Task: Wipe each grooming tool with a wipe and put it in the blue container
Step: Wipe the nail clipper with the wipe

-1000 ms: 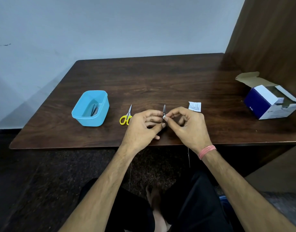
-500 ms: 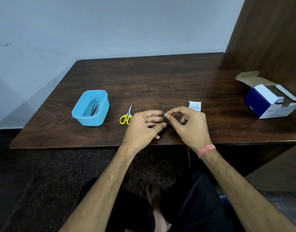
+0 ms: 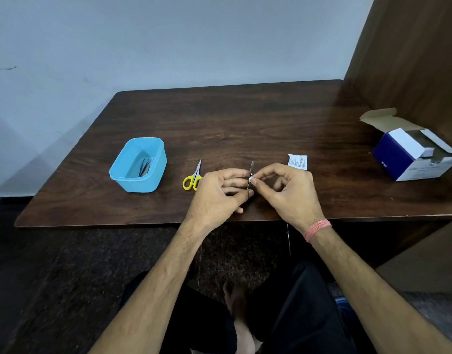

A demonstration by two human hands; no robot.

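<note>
My left hand [image 3: 219, 192] pinches the lower end of a thin metal grooming tool [image 3: 251, 167], holding it upright over the table's near edge. My right hand [image 3: 288, 192] pinches a small white wipe [image 3: 250, 179] round the tool's shaft, just above my left fingers. The blue container [image 3: 155, 159] stands to the left with dark metal tools [image 3: 145, 166] lying inside. Yellow-handled scissors [image 3: 192, 179] lie on the table between the container and my left hand, partly hidden by it.
A torn white wipe sachet [image 3: 297, 161] lies just beyond my right hand. An open blue and white box [image 3: 414, 157] sits at the right, beside a wooden side panel [image 3: 411, 60]. The dark wooden table [image 3: 245, 118] meets a pale wall behind.
My right hand's pinch with the wipe has shifted slightly along the tool's shaft. The left hand, the scissors and the container have stayed where they were.
</note>
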